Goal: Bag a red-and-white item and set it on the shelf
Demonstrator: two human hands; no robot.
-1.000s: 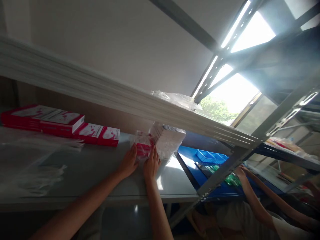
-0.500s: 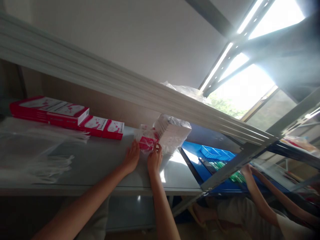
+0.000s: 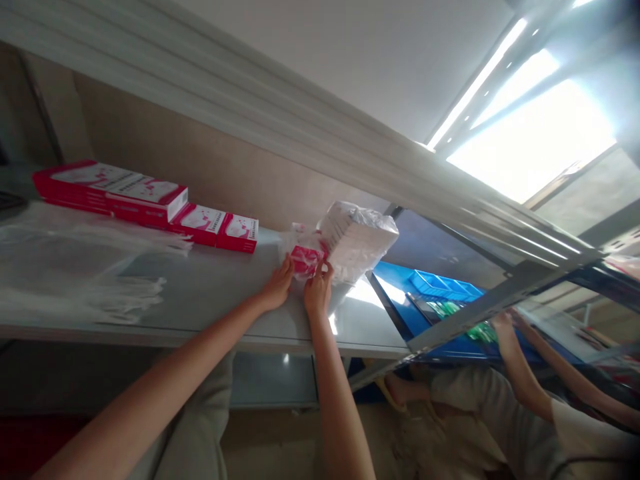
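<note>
A small red box (image 3: 306, 259) in a clear plastic bag lies on the grey shelf, between my two hands. My left hand (image 3: 278, 285) holds the bag's left edge, fingers closed against it. At the lower right corner, the bent fingers of my right hand (image 3: 318, 291) grip the same bagged box. Touching it on the right, a larger white package (image 3: 357, 240) wrapped in clear plastic sits tilted. To the left stand stacked red-and-white boxes (image 3: 145, 193), with loose clear plastic bags (image 3: 75, 260) spread in front of them.
A grey metal shelf beam (image 3: 280, 127) crosses above my hands, and a slanted post (image 3: 465, 313) rises at the right. Beyond it are a blue divided tray (image 3: 443, 287) and green packets (image 3: 483, 331) on a blue surface, by a co-worker's hands (image 3: 503, 320).
The view has tilted, so the shelf and its things appear higher and slightly to the right. Both my hands stay at the bagged red box, with little visible change in grip.
</note>
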